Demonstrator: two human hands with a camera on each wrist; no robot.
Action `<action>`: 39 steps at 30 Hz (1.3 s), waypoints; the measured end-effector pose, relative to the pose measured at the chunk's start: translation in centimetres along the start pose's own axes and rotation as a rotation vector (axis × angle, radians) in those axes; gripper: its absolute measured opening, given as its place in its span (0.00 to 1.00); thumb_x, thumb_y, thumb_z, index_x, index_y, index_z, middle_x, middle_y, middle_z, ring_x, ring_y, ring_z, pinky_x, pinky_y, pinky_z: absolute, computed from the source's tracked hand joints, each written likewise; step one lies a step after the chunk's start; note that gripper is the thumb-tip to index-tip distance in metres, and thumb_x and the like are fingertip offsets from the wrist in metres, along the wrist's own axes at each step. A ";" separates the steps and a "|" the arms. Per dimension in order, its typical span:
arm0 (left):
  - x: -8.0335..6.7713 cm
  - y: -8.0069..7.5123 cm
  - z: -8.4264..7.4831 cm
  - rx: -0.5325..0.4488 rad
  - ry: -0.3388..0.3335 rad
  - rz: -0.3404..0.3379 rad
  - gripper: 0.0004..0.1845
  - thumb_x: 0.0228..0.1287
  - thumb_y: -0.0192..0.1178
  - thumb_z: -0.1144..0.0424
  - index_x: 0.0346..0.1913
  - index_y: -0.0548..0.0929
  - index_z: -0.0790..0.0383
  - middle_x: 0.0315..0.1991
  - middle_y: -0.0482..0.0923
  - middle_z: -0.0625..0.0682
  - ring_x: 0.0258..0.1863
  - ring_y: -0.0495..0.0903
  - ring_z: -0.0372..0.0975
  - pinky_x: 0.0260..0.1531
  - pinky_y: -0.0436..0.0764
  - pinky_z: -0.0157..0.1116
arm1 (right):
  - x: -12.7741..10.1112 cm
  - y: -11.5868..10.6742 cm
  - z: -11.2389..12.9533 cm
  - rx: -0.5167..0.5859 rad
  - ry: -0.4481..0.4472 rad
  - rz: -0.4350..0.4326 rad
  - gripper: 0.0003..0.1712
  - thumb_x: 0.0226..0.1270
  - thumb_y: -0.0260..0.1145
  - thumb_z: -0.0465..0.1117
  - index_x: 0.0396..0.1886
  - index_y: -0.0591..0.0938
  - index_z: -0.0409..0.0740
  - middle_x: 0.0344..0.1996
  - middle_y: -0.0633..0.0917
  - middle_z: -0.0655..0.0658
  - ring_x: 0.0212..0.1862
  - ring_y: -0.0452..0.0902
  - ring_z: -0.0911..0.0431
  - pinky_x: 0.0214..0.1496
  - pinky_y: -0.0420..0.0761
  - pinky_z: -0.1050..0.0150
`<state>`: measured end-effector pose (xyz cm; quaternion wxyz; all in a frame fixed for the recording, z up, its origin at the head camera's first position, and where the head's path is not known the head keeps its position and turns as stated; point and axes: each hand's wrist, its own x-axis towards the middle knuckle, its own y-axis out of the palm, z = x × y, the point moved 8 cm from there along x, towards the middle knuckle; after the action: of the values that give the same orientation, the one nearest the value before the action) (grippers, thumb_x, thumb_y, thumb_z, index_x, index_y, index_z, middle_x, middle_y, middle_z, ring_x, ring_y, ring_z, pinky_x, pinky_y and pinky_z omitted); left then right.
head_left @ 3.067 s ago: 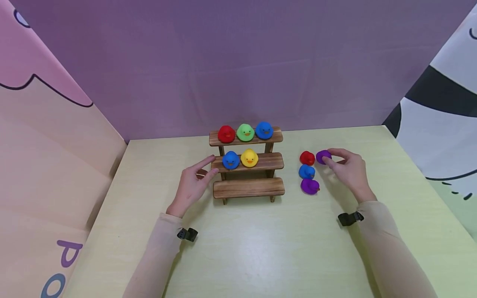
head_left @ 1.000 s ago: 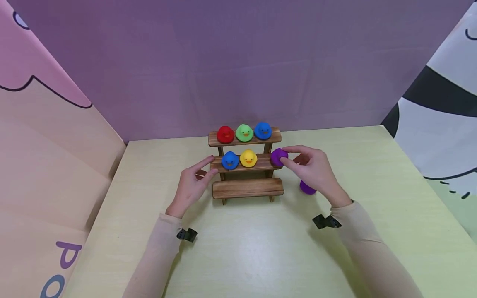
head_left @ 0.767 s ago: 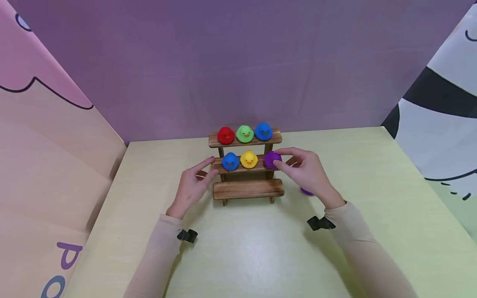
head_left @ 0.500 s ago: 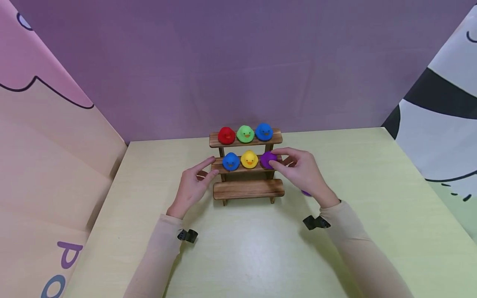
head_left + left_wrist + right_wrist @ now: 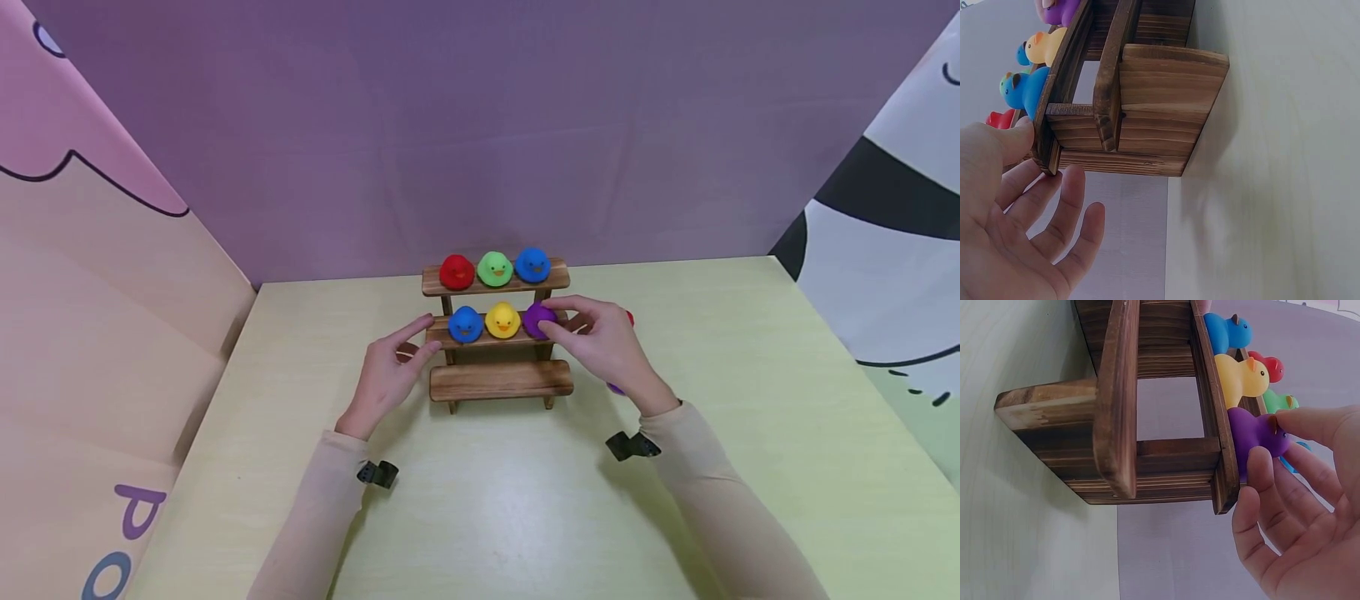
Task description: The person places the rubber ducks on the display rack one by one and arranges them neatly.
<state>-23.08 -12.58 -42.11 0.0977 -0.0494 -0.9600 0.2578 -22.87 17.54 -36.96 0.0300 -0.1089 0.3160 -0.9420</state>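
Observation:
A three-tier wooden display stand (image 5: 501,381) stands on the table. My right hand (image 5: 606,342) pinches a purple rubber duck (image 5: 537,321) between thumb and fingers at the right end of the middle tier. In the right wrist view that purple duck (image 5: 1249,434) sits against the tier board, beside a yellow duck (image 5: 1238,378). At the other end of this tier, my left hand (image 5: 386,371) holds the board's end, thumb in front and fingers behind. A blue duck (image 5: 466,325) is the one nearest to it. On the top tier are a red duck (image 5: 457,272), a green duck (image 5: 495,269) and another blue duck (image 5: 533,265).
Behind the right hand, slivers of a red duck (image 5: 631,317) and a second purple duck (image 5: 616,388) show on the pale table (image 5: 480,500). A purple backdrop (image 5: 480,133) rises at the table's back edge, with printed panels to either side.
My right hand has carried the purple duck left from the loose ducks to the middle tier, then slid it closer to the yellow duck. The left hand has kept its place.

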 end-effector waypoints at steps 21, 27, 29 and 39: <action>0.0 -0.1 -0.2 -0.003 -0.004 -0.005 0.25 0.77 0.66 0.53 0.74 0.80 0.46 0.68 0.84 0.51 0.48 0.86 0.50 0.44 0.86 0.43 | -0.1 -0.2 0.1 0.025 -0.019 -0.015 0.22 0.72 0.75 0.48 0.62 0.88 0.48 0.47 0.92 0.40 0.40 0.87 0.48 0.35 0.82 0.64; 0.0 -0.1 -0.1 -0.002 -0.007 -0.006 0.25 0.77 0.66 0.52 0.74 0.81 0.45 0.66 0.85 0.52 0.48 0.86 0.49 0.43 0.86 0.42 | -0.3 -0.9 -0.2 0.012 -0.015 -0.041 0.22 0.73 0.74 0.50 0.62 0.88 0.49 0.51 0.92 0.43 0.40 0.88 0.49 0.37 0.83 0.65; 0.0 -0.1 -0.1 -0.001 -0.005 -0.008 0.25 0.77 0.66 0.52 0.74 0.81 0.45 0.65 0.85 0.53 0.48 0.86 0.49 0.43 0.86 0.42 | -0.5 -1.1 -0.3 0.017 -0.013 -0.047 0.21 0.73 0.74 0.51 0.61 0.88 0.51 0.52 0.92 0.45 0.40 0.88 0.50 0.38 0.83 0.65; 0.0 0.0 -0.1 -0.001 0.003 -0.007 0.25 0.77 0.66 0.52 0.74 0.81 0.47 0.65 0.85 0.53 0.47 0.86 0.49 0.44 0.87 0.43 | -1.5 -2.1 -1.5 0.002 -0.001 -0.076 0.19 0.74 0.73 0.51 0.60 0.89 0.52 0.43 0.93 0.44 0.36 0.87 0.54 0.36 0.80 0.66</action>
<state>-23.06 -12.56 -42.04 0.1000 -0.0463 -0.9601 0.2571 -21.78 20.33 -37.12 -0.0055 -0.1215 0.3109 -0.9426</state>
